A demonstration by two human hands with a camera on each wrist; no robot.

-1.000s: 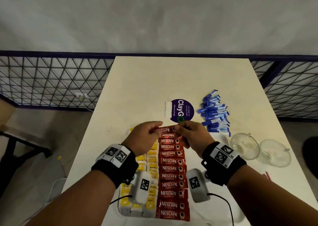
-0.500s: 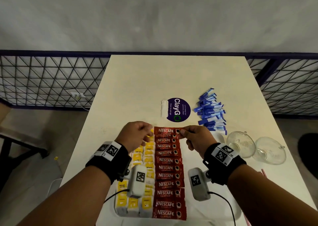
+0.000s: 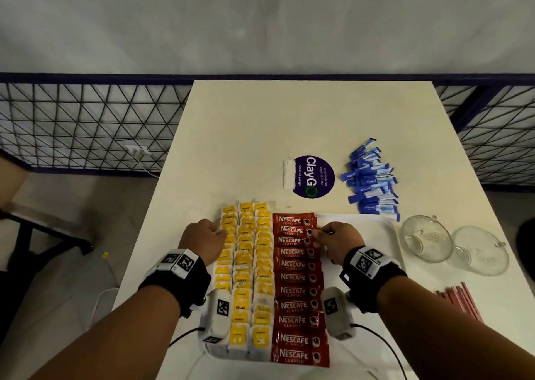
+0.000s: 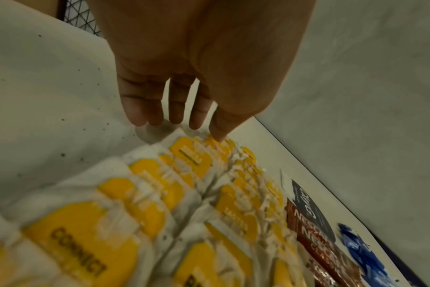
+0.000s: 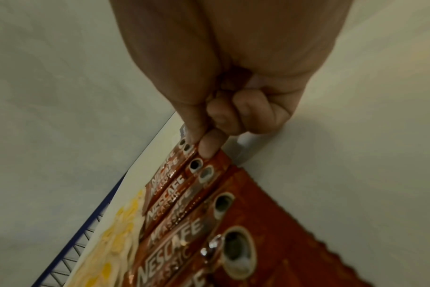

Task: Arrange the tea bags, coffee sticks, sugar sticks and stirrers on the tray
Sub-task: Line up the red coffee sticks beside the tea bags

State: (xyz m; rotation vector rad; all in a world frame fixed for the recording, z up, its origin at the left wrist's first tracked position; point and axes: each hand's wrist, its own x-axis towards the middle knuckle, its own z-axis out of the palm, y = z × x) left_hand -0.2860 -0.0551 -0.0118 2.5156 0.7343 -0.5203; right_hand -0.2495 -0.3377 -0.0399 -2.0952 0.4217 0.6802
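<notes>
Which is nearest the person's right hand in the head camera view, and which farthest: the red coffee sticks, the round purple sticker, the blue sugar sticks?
From the right hand:
1. Red coffee sticks: touched, just left of the fingers.
2. Round purple sticker: on the table beyond the hand.
3. Blue sugar sticks: beyond and to the right, about as far as the sticker; too close to call.

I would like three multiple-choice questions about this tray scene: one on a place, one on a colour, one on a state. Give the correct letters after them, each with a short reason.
1. Where does the pile of sugar sticks lie?
A. on the tray
B. on the table beyond the tray
C. inside a glass cup

2. What colour are the coffee sticks?
A. red
B. green
C. white

3. What is the right hand doing?
A. resting flat on the table
B. holding a glass cup
C. pinching the end of a coffee stick

Answers: 1 B, the blue pile sits past the tray's far edge. 2 A, the packets are red. 3 C, the right wrist view shows thumb and fingertip closed on a packet end.
</notes>
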